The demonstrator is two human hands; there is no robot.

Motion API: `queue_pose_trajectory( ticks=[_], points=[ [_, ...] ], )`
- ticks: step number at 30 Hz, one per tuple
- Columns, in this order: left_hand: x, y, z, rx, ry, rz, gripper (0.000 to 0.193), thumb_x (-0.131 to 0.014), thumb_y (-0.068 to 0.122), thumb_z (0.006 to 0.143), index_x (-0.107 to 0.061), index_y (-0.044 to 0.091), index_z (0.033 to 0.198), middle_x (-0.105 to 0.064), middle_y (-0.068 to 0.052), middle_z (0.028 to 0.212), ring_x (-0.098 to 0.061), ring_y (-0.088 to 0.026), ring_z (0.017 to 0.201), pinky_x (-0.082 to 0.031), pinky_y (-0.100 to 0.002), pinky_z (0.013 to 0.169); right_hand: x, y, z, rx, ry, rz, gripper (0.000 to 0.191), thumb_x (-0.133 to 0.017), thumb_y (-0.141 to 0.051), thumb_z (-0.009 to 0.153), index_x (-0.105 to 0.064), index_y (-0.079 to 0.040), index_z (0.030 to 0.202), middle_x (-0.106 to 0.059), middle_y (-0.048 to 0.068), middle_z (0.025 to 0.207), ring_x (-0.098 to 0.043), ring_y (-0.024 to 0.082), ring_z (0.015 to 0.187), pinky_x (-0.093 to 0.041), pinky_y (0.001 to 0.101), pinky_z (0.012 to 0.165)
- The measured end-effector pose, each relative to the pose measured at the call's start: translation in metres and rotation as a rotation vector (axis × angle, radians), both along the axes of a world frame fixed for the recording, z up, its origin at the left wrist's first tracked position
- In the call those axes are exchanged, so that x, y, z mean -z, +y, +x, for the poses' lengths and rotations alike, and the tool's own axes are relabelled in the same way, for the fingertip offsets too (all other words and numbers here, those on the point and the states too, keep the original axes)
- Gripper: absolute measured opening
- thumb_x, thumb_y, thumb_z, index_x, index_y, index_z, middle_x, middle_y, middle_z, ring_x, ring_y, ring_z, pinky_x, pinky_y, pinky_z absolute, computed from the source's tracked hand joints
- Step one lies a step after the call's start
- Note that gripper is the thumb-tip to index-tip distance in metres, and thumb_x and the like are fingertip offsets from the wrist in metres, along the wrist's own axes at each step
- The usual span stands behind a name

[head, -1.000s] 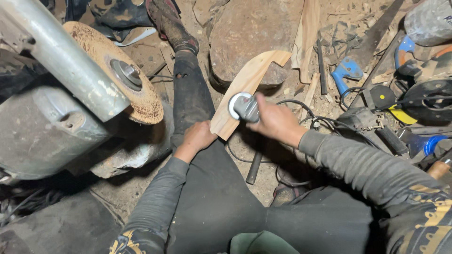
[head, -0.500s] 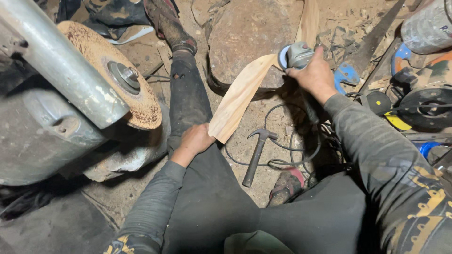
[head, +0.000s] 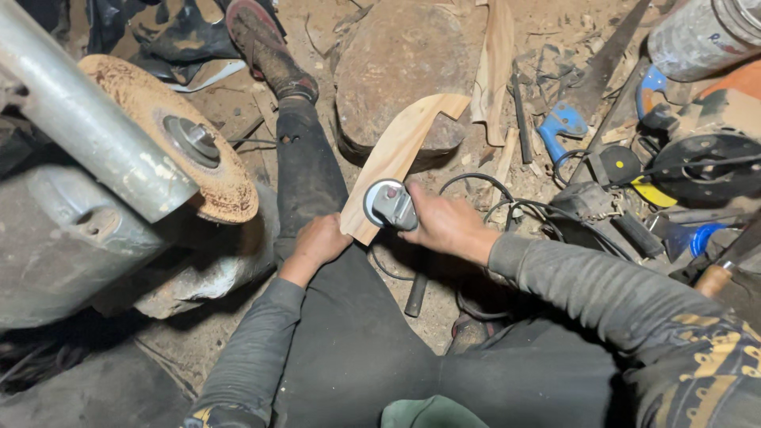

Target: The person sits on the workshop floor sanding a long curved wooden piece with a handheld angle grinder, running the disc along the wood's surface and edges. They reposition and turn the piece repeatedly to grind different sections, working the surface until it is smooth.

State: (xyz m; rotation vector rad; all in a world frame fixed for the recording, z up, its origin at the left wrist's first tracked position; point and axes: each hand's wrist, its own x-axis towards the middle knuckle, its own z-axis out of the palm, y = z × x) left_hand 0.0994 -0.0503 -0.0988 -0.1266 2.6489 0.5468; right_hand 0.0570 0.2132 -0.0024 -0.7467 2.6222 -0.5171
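- The curved wooden piece (head: 400, 158) lay slanted across the dirt floor, its near end at the person's knee and its far, hooked end resting up against a big rounded stone (head: 396, 71); its long axis ran from lower left to upper right as the head camera saw it.
- The left hand (head: 319, 242) sat at the lower end of the wood, fingers pressed down on the corner against the dark trouser leg (head: 305, 170); it pinned rather than wrapped, and I could not tell whether the thumb reached under the board.
- The right hand (head: 445, 224) was clamped around the body of a small angle grinder (head: 388, 204), whose round grey head lay on the face of the wood just above the left hand; the two hands were near each other, the grinder between them.
- From the grinder, almost the whole length of the board stretched away up and to the right, so the untouched run lay on the far side of the right hand, along the board's own axis; the left hand was nearer the near end, the right nearer the rest.
- A hammer handle (head: 416, 295) poked out below the right wrist; black cables (head: 507, 208) looped beside it; a worn sanding disc (head: 170, 147) stood well off to the left.
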Motion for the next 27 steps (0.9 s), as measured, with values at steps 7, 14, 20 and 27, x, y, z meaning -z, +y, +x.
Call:
queue_pose_trajectory(
  ticks=[7, 14, 20, 27],
  points=[
    [0.003, 0.001, 0.000, -0.009, -0.026, -0.014, 0.038, -0.073, 0.028, 0.078, -0.072, 0.008, 0.110, -0.073, -0.022, 0.104, -0.070, -0.042, 0.100, -0.055, -0.052, 0.088, 0.016, 0.034, -0.084, 0.364, 0.055, 0.073, 0.092, -0.084, -0.050, 0.079, -0.033, 0.001, 0.136, -0.071, 0.029, 0.101, -0.072, 0.044, 0.089, -0.059, 0.0515, 0.074],
    [-0.002, 0.003, -0.001, -0.010, -0.024, -0.026, 0.036, -0.068, 0.032, 0.086, -0.072, 0.008, 0.111, -0.074, -0.022, 0.107, -0.071, -0.041, 0.102, -0.056, -0.052, 0.090, 0.041, 0.103, -0.129, 0.771, 0.086, -0.029, 0.111, -0.088, -0.047, 0.075, -0.024, 0.008, 0.147, -0.067, 0.035, 0.112, -0.068, 0.048, 0.103, -0.055, 0.0501, 0.086],
    [-0.001, 0.004, -0.001, -0.017, -0.035, -0.028, 0.037, -0.069, 0.029, 0.081, -0.072, 0.009, 0.112, -0.073, -0.022, 0.107, -0.069, -0.043, 0.102, -0.054, -0.055, 0.089, 0.055, 0.127, -0.137, 0.804, 0.107, -0.078, 0.105, -0.089, -0.046, 0.077, -0.029, 0.012, 0.142, -0.065, 0.037, 0.116, -0.066, 0.050, 0.108, -0.053, 0.0487, 0.093],
    [-0.001, 0.005, 0.001, -0.030, -0.013, -0.038, 0.037, -0.069, 0.033, 0.083, -0.072, 0.009, 0.112, -0.073, -0.024, 0.106, -0.070, -0.044, 0.102, -0.054, -0.055, 0.089, 0.043, 0.090, -0.152, 0.672, 0.161, -0.124, 0.104, -0.091, -0.047, 0.075, -0.031, 0.010, 0.139, -0.066, 0.035, 0.114, -0.067, 0.048, 0.107, -0.054, 0.0485, 0.091]
  ],
)
